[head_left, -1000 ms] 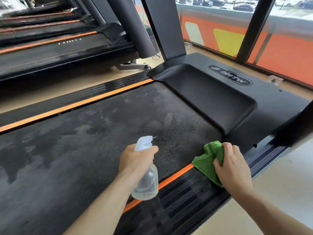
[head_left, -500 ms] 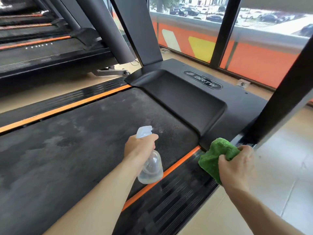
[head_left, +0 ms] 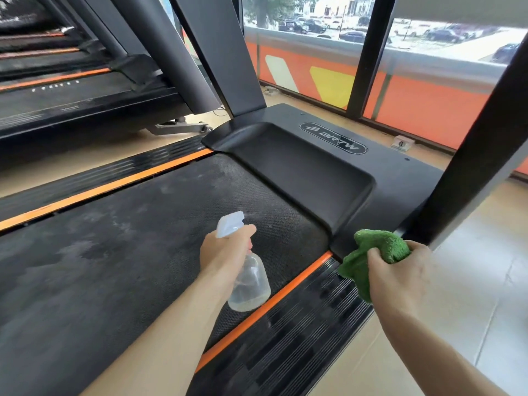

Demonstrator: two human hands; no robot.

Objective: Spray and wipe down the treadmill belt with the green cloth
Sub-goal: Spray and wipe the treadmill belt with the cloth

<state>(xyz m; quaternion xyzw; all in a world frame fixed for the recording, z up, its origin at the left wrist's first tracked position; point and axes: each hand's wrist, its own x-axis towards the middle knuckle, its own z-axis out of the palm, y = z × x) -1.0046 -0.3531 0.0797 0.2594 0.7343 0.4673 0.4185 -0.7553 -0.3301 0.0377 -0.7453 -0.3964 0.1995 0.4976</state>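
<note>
Reading "BRTW" in an oval badge point(head_left: 333, 138) on the black motor cover point(head_left: 303, 170); leading mark ahead of the letters too stylised to make out. Small white marks on the neighbouring treadmill point(head_left: 71, 92) at upper left too blurred to read.

Gripping a clear spray bottle point(head_left: 248, 284) in the left hand point(head_left: 225, 254), fingers curling round the neck, white nozzle pointing toward the front end of the treadmill belt point(head_left: 120, 252). Trigger finger hiding behind the nozzle head; cannot tell whether squeezing. Showing only a little liquid at the bottle's bottom.

Clutching the bunched green cloth point(head_left: 377, 248) in the right hand point(head_left: 397, 277), fingers and thumb curling into it, hovering above the ribbed right side rail point(head_left: 300, 347) and just beside the motor cover's corner. Lower folds of the cloth hiding behind the hand.

Showing pale dusty patches across the belt, orange stripes along both edges. Rising at right and cutting off at the frame top: a black upright point(head_left: 474, 155). Lying beyond: windows, orange wall panels, parked cars.
</note>
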